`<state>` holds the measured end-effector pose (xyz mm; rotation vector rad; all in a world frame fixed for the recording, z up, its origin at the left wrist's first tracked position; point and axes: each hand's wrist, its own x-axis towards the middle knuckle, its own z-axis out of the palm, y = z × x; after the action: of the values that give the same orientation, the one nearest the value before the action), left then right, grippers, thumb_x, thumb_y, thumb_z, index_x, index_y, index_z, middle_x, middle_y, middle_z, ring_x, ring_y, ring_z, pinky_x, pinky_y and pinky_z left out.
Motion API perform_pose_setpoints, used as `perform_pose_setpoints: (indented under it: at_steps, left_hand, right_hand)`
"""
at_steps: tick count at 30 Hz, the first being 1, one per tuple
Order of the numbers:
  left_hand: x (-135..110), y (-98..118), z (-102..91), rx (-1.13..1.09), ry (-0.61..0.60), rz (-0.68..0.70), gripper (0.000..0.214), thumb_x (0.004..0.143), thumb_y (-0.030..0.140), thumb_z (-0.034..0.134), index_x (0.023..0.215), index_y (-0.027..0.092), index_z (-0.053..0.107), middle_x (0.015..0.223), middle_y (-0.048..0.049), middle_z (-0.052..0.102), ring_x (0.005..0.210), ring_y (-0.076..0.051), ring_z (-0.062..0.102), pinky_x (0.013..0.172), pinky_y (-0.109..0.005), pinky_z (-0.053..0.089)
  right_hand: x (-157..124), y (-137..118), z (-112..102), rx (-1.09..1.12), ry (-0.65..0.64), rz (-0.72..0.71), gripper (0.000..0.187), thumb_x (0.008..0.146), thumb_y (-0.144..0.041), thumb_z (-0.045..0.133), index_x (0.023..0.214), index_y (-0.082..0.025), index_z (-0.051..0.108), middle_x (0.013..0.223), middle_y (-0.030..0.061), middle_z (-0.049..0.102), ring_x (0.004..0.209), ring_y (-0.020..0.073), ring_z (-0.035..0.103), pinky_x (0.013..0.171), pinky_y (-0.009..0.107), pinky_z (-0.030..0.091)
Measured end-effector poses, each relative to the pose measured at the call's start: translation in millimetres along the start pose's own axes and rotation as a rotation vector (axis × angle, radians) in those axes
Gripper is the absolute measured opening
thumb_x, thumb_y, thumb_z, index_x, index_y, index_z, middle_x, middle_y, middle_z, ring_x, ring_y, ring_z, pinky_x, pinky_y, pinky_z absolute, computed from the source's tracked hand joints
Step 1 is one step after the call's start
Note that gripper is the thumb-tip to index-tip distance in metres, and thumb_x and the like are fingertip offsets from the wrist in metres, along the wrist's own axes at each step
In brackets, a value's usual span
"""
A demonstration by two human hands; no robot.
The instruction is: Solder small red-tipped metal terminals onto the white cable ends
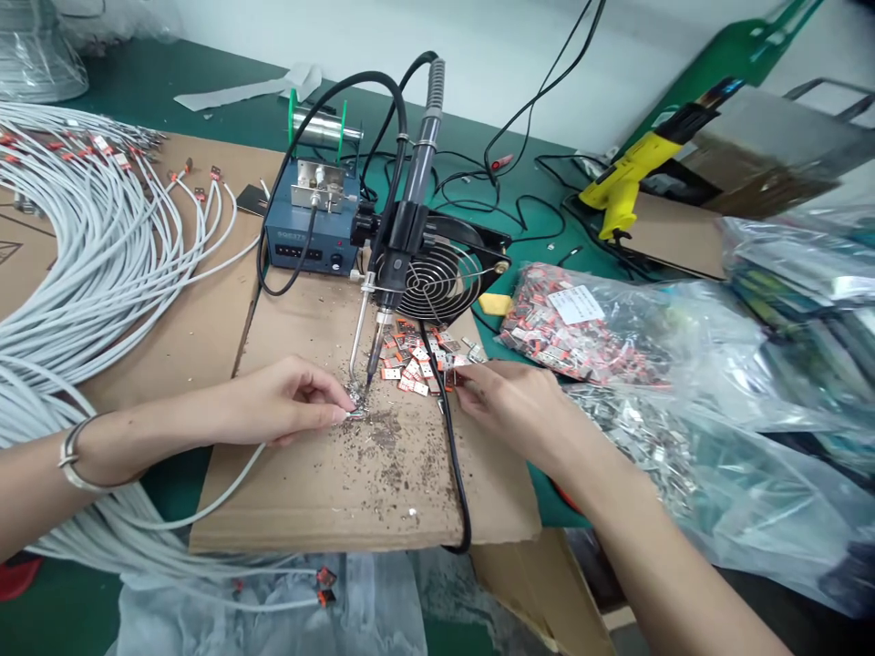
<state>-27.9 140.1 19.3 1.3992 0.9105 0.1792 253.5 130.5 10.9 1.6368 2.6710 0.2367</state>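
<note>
My left hand is closed in a pinch on the end of a white cable, just beside the soldering iron's tip. At the fingertips a small metal connector end shows; its details are too small to make out. The iron is clamped upright in a holder, with a thin bent metal tube ending near its tip. My right hand reaches into the right edge of a pile of orange and silver USB connectors, its fingertips closed on one, partly hidden.
Cardboard with dark solder bits lies under the hands, crossed by a black cord. Behind stand a blue soldering station, solder spool and fan. White cables fill the left; bagged connectors and metal shells lie right.
</note>
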Motion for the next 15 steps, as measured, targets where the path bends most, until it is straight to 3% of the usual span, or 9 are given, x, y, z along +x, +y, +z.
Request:
perform_pose_setpoints:
  at_steps: [7, 15]
  left_hand:
    - [2, -8, -0.4, 0.032, -0.004, 0.019, 0.029, 0.076, 0.036, 0.056, 0.090, 0.010, 0.061, 0.046, 0.0090, 0.037, 0.034, -0.005, 0.033, 0.030, -0.015, 0.027]
    - [1, -7, -0.6, 0.043, 0.005, 0.021, 0.028, 0.077, 0.035, 0.055, 0.090, 0.010, 0.060, 0.046, 0.0089, 0.036, 0.034, -0.005, 0.033, 0.031, -0.015, 0.027]
  right_hand:
    - [6, 1, -15, 0.075, -0.110, -0.012, 0.018, 0.079, -0.011, 0.050, 0.084, -0.015, 0.067, 0.074, 0.0053, 0.068, 0.062, 0.0167, 0.061, 0.053, 0.026, 0.036]
    - [10, -4, -16, 0.040, -0.129, -0.012, 0.016, 0.078, -0.008, 0.049, 0.079, -0.011, 0.065, 0.069, 0.0093, 0.065, 0.062, 0.0197, 0.060, 0.051, 0.028, 0.031]
